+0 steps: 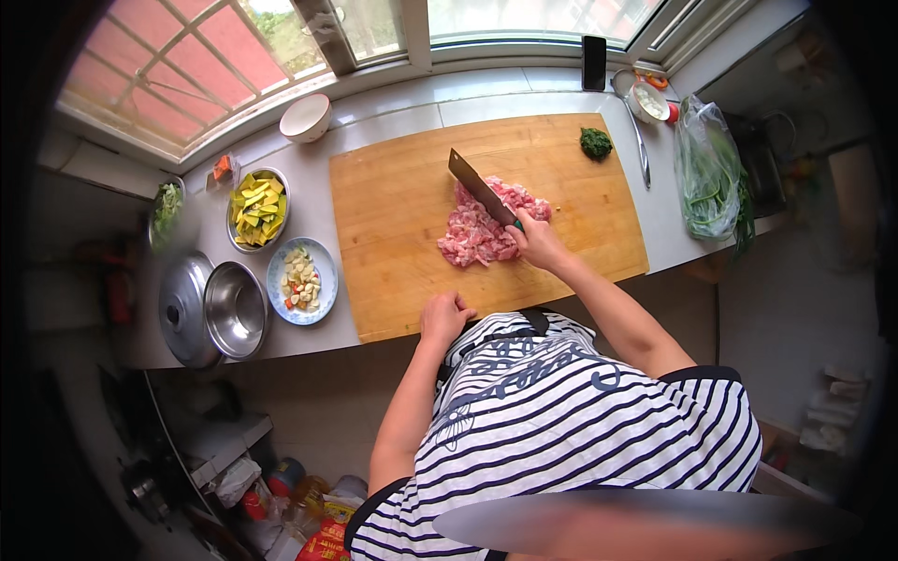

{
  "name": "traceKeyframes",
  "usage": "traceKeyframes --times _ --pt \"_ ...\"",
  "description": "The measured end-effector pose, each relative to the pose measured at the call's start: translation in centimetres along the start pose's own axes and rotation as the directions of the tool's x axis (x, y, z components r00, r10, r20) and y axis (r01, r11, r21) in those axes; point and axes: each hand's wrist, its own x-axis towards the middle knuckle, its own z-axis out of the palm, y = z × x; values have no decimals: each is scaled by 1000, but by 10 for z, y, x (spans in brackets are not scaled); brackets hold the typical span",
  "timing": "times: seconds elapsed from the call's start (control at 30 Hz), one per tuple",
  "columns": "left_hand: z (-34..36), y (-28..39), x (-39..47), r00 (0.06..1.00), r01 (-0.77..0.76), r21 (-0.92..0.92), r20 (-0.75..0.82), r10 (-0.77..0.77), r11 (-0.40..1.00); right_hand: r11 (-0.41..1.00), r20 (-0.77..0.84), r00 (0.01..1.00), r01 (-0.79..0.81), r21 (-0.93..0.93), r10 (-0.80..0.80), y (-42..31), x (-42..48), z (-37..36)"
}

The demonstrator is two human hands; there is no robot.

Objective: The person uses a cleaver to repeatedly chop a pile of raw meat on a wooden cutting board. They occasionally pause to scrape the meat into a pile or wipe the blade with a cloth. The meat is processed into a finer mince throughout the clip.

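Note:
My right hand [539, 242] grips the green handle of a cleaver [483, 186], its dark blade lying across a heap of chopped raw meat [471, 233]. The meat spreads around both sides of the blade in the middle of a wooden cutting board [393, 203]. My left hand [444, 317] rests at the board's front edge, close to my body, with its fingers curled. Nothing shows in it, though its palm side is hidden. Near the board's far right corner sits a small mound of chopped dark greens [595, 144].
Left of the board are a plate of garlic [302, 280], a bowl of yellow-green slices [258, 210], a steel bowl [236, 311] and a pot lid [184, 308]. A white bowl [306, 118] and phone [593, 63] stand by the window. A spoon [638, 140] and bagged greens [708, 172] lie right.

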Motion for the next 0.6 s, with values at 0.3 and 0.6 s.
traceKeyframes --times 0.3,0.6 --pt "3 -2 -2 1000 -10 -23 -15 10 1000 999 -4 999 -36 6 36 7 0 -3" --pt "2 1 -1 1000 1 -10 -26 -1 1000 998 -130 990 58 15 -56 5 6 -17"
